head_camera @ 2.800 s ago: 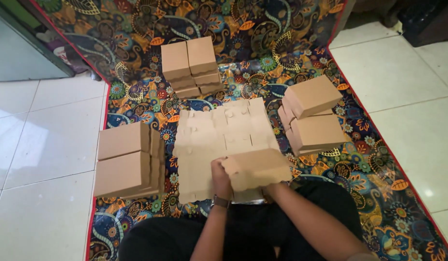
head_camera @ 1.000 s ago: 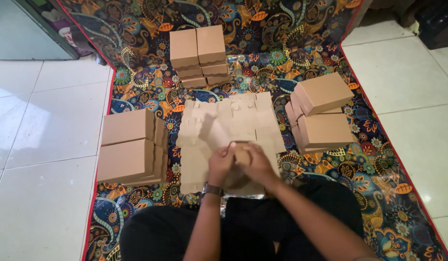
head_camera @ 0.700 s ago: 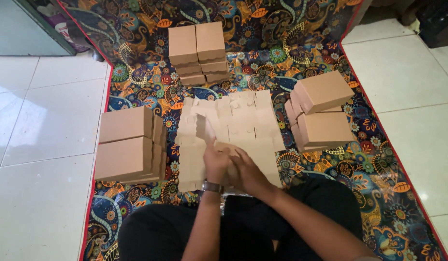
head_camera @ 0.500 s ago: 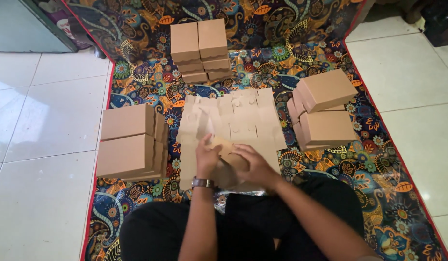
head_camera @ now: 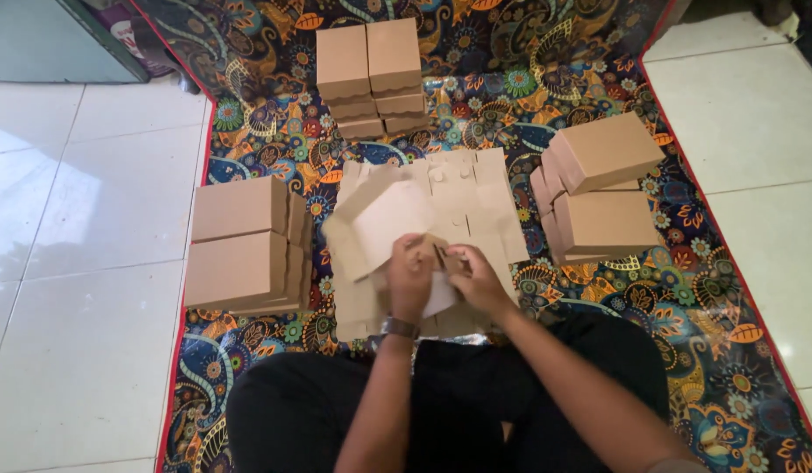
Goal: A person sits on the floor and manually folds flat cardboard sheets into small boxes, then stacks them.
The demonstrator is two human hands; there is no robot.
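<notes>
A single view, from a head-worn camera, looks steeply down over the person's own lap at close range. The left hand (head_camera: 409, 278) and right hand (head_camera: 474, 282) sit just below frame centre; beyond them the view faces forward across the patterned mat (head_camera: 476, 39), white tiles on both sides.

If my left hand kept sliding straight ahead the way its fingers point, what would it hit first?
Probably the raised panel of the brown cardboard box blank that the left hand is already gripping. Beyond that lie the flat cardboard blanks, then the far stack of brown boxes; depth is unclear.
</notes>
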